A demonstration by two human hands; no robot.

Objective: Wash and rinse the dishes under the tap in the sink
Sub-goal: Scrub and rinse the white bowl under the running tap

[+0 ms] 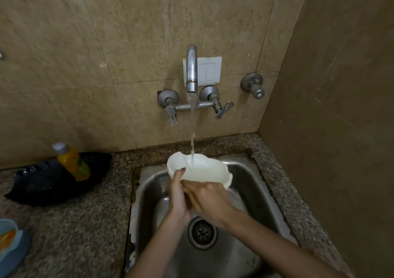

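Note:
A white bowl [202, 169] with a wavy rim is held tilted over the steel sink [253, 184]. Water runs from the wall tap [191, 70] in a thin stream straight into the bowl. My left hand [178, 194] grips the bowl's near left rim, thumb over the edge. My right hand [210, 198] presses against the bowl's near underside, fingers pointing left and touching the left hand. The drain [202, 233] shows below my wrists.
A yellow dish-soap bottle [72, 162] lies on a black bag [49, 184] on the speckled granite counter at left. A blue container [8, 241] sits at the left edge. Two tap handles [221, 109] and a separate valve [253, 85] project from the tiled wall. A side wall closes the right.

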